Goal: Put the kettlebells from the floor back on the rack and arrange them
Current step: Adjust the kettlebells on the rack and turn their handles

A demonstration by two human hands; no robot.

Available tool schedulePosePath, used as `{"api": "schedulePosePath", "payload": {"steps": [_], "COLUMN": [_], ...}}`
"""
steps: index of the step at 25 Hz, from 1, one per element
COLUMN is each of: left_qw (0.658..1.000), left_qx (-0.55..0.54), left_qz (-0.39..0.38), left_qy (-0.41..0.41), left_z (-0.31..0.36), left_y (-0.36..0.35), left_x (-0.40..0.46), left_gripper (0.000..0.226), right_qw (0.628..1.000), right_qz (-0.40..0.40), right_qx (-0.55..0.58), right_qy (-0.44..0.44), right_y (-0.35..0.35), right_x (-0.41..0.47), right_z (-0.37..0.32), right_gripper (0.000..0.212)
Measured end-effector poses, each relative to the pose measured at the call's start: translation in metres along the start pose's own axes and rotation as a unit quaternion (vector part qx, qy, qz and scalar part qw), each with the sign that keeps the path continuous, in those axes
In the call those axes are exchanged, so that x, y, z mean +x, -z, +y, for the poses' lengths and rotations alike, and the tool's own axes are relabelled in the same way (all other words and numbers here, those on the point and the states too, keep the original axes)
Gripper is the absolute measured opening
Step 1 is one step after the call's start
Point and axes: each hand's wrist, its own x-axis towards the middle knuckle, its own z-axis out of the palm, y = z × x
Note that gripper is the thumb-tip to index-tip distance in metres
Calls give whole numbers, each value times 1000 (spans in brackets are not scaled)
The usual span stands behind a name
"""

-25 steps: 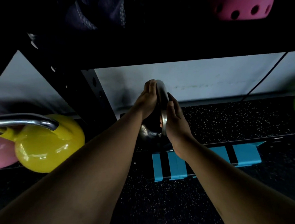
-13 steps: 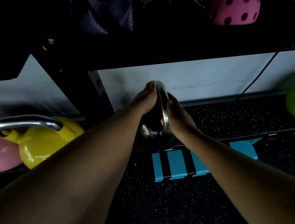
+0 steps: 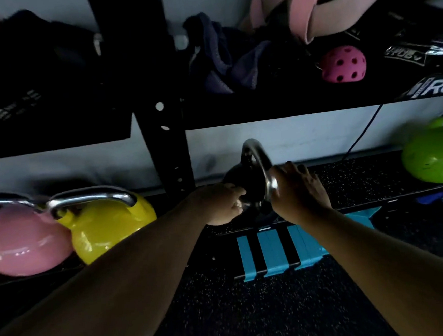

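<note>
A black kettlebell with a steel handle stands on the low rack shelf, just right of the black upright post. My left hand presses on its dark body at the lower left. My right hand grips the right side of the steel handle. On the shelf left of the post sit a yellow kettlebell and a pink kettlebell, touching each other. A green kettlebell rests at the far right of the same shelf.
The upper shelf holds dark clothing, pink bands and a pink perforated ball. Blue tape stripes mark the shelf's front edge. A black cable runs down the white wall. Speckled rubber floor lies below.
Both hands slid down off the top of the handle: the left now rests on the body, the right on the handle's side. The view tilted up, showing more of the upper shelf.
</note>
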Motion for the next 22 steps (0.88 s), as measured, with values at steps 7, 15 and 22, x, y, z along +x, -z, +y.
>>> {"api": "schedulePosePath", "payload": {"steps": [7,15,22], "left_qw": [995,965,960], "left_qx": [53,142,-22], "left_qz": [88,220,264], "left_qy": [-14,35,93], "left_z": [-54,-196,-278], "left_y": [1,2,-5], "left_x": [-88,-181,-213], "left_gripper": [33,41,42], "right_qw": [997,986,988], "right_qz": [-11,-18,-56], "right_qx": [49,82,102], "right_qy": [60,146,100], "right_y": [0,-19,-51], "right_x": [-29,1,41], "right_z": [-83,-237,-327], "right_gripper": [34,31,36]}}
